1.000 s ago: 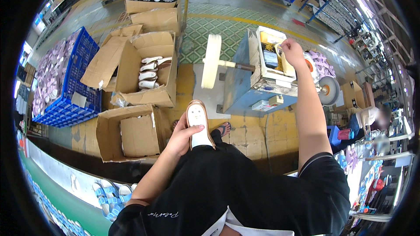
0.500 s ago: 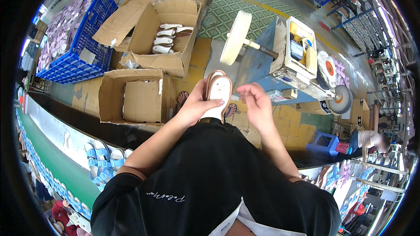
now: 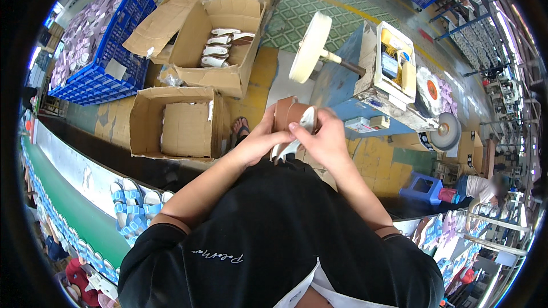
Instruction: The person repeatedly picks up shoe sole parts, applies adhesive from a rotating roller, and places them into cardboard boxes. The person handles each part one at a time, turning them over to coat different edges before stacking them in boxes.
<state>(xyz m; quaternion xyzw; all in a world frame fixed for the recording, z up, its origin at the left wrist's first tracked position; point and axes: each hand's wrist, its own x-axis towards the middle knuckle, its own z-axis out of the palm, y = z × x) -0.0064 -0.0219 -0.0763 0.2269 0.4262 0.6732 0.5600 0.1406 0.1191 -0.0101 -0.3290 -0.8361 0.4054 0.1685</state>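
Both left hand point(image 3: 258, 141) and right hand point(image 3: 329, 141) are clasping brown-and-white footwear point(image 3: 285, 114) between them; firm, even pressure is probably best preventing slips.

The wearer has on a loose black top point(image 3: 274, 217), filling the lower middle of the frame and creased softly across the front. Its short sleeves — the left sleeve point(image 3: 166, 229) at lower left, the right sleeve point(image 3: 394, 238) at lower right — leave both forearms bare. Slanted white script lettering point(image 3: 217, 257) marks the chest left of centre. A white collar point(image 3: 308, 291) opens into a pointed V at the bottom edge. Near mid-frame, a dark trouser leg point(image 3: 243, 133) meets a foot in a dark-strapped sandal point(image 3: 240, 127).
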